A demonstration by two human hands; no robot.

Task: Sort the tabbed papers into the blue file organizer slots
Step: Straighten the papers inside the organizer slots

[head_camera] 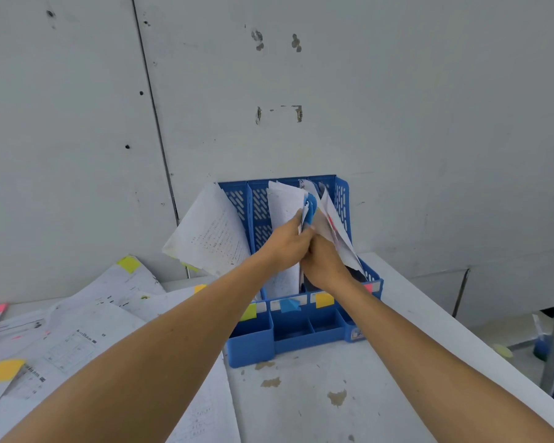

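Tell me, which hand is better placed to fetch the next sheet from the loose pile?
Probably the left hand: the loose pile lies on its side, left of the blue organizer. The right hand would have to reach across. Both now grip papers there.

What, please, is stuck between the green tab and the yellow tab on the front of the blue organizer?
A blue tab sits between the green tab and the yellow tab on the blue organizer, seen in the head view.
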